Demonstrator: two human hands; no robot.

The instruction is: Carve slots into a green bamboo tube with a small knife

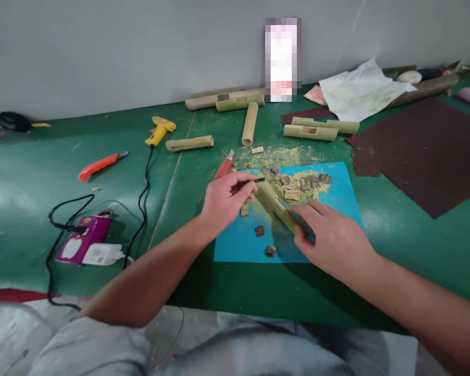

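Observation:
My right hand [331, 235] is closed around the near end of a slit bamboo tube [269, 194], which slants across a blue sheet [235, 248]. At the tube's far end, my left hand [229, 201] is closed in a pinch. A thin black tip [260, 179] sticks out from its fingers; the rest of that thing is hidden. Right behind the left hand shows a red-handled utility knife [224, 168] with its blade out; I cannot tell whether the hand touches it. Bamboo shavings [313, 196] and small cut chips [292, 195] lie beside the tube.
An orange utility knife [102, 166], a yellow glue gun [159, 130] and a purple power strip [84, 240] with cables are at left. Cut bamboo tubes [249, 124] lie behind the sheet. Dark brown sheeting [423, 156] and white paper [368, 91] are at right.

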